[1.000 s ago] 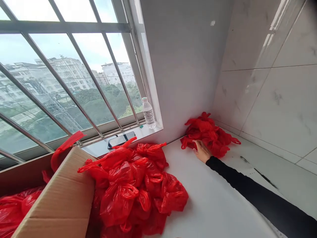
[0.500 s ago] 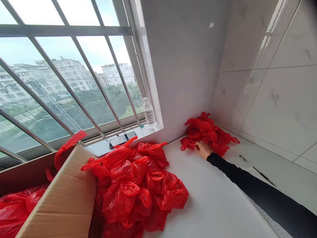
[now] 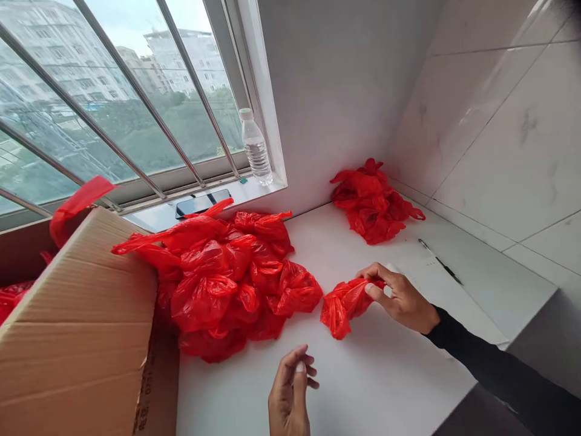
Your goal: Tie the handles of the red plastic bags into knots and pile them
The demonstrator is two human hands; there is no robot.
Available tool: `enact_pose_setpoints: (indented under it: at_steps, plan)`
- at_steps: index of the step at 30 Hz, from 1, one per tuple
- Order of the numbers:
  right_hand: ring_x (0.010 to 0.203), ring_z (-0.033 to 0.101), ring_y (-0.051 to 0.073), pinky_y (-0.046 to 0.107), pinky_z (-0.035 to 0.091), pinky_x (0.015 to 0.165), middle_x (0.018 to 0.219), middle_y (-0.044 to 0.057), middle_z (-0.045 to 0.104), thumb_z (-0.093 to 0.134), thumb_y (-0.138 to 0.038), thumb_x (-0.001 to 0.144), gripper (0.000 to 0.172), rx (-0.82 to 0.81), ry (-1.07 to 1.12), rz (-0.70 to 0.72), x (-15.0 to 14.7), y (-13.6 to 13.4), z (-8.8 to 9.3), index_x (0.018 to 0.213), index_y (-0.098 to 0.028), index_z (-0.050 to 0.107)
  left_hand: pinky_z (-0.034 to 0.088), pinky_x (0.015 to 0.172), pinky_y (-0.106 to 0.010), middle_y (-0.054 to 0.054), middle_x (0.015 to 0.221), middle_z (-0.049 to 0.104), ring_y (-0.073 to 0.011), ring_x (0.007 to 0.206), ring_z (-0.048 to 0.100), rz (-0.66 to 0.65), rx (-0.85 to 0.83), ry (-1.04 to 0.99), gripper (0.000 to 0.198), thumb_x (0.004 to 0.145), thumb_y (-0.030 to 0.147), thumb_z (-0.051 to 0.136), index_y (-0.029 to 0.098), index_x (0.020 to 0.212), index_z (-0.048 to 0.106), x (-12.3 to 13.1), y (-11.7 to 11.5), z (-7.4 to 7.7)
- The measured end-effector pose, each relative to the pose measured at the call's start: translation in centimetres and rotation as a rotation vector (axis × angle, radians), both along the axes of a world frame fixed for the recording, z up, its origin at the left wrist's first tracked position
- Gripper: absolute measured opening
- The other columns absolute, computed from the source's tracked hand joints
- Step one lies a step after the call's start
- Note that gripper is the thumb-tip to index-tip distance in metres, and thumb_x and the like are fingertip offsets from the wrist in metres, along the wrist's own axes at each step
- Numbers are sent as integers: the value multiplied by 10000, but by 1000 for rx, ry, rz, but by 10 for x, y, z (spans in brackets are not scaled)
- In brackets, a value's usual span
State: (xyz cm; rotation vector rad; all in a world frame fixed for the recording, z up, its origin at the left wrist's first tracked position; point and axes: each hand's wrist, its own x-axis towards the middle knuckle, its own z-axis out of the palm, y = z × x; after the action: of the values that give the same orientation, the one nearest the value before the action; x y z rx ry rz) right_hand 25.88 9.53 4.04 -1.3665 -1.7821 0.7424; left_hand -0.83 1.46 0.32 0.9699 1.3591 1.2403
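Observation:
Pinched between the thumb and fingers of my right hand (image 3: pixel 399 298) is a crumpled red plastic bag (image 3: pixel 344 304), held over the white table. My left hand (image 3: pixel 293 390) is raised at the bottom middle, fingers curved and apart, with nothing in it. Beyond it on the left lies a large heap of knotted red plastic bags (image 3: pixel 227 278), bulging as if filled. A smaller pile of limp red plastic bags (image 3: pixel 370 206) sits in the far corner against the wall.
A cardboard box (image 3: pixel 77 321) with red bags inside stands at the left. On the windowsill are a water bottle (image 3: pixel 256 151) and a phone (image 3: pixel 202 203). A pen (image 3: pixel 440 261) and a white sheet (image 3: pixel 436 297) lie on the table (image 3: pixel 363 381) at right.
My right hand has come back from the corner pile toward me, bringing one red plastic bag. My left hand has entered at the bottom. The view has tilted downward.

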Motion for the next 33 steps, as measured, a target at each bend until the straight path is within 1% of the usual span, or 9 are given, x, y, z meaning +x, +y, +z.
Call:
enact_pose_setpoints:
  at_steps: [5, 10, 14, 17, 22, 25, 28, 31, 33]
  plan:
    - [1003, 622, 222, 355, 488, 885, 1087, 55, 655, 471, -226, 978, 63, -56, 62, 211, -15, -55, -12, 1010, -246, 521, 456, 1003, -429, -83, 1280, 646, -272, 1180, 566, -236, 92, 267, 317, 930, 353, 659, 305, 1240, 705, 20, 4, 8]
    - [930, 600, 220, 353, 474, 826, 1006, 40, 636, 520, -237, 933, 22, -116, 65, 243, -18, -76, -17, 952, -243, 512, 477, 832, -402, -57, 923, 707, -252, 917, 596, -359, 143, 417, 111, 939, 282, 644, 257, 968, 748, 27, -3, -2]
    - [799, 570, 202, 343, 468, 750, 898, 15, 611, 592, -354, 954, 142, -258, -10, 157, -26, -77, -21, 1035, -240, 565, 482, 806, -367, -43, 928, 704, -232, 906, 613, -357, 166, 444, 116, 970, 268, 602, 257, 991, 716, 24, -9, -3]
    - [775, 573, 204, 347, 465, 739, 828, -2, 604, 581, -298, 956, 122, -284, -100, 165, -30, -74, -28, 1067, -249, 602, 492, 814, -345, -32, 946, 696, -218, 912, 632, -310, 158, 450, 105, 972, 283, 604, 259, 976, 706, 16, -12, -1]
    - [723, 560, 202, 333, 456, 634, 815, 3, 590, 482, -239, 966, 80, -298, -107, 3, -15, -70, -28, 934, -247, 555, 520, 783, -332, -42, 929, 695, -215, 871, 676, -32, 69, 508, 118, 999, 313, 560, 223, 989, 635, -13, -16, -3]
    - [998, 568, 250, 397, 496, 830, 1069, 52, 616, 499, -203, 917, 155, -250, -104, 11, -14, -69, -22, 1054, -250, 554, 527, 890, -373, -86, 1144, 685, -241, 1065, 664, 9, 103, 536, 201, 1013, 292, 519, 233, 1190, 593, -18, -18, 1]
    - [1171, 512, 273, 463, 452, 1000, 1244, 82, 581, 540, -177, 891, 411, -198, -75, 125, -29, -67, -19, 1294, -241, 496, 409, 1097, -459, -88, 1422, 568, -281, 1331, 503, -112, 217, 582, 490, 927, 246, 640, 299, 1402, 535, -5, -16, 8]
    - [1041, 560, 267, 440, 492, 907, 1074, 70, 631, 553, -201, 929, 258, -200, -46, 174, -42, -65, -18, 1185, -227, 573, 409, 1085, -465, -51, 1251, 673, -291, 1253, 539, -186, 295, 626, 400, 856, 193, 700, 334, 1230, 704, 4, -10, 13]
    - [948, 579, 251, 409, 503, 838, 982, 52, 639, 530, -224, 962, 120, -220, -11, 128, -42, -65, -15, 1056, -230, 605, 452, 1016, -435, -42, 1076, 714, -273, 1130, 595, -129, 295, 633, 240, 885, 192, 668, 314, 1075, 749, 0, -7, 13]
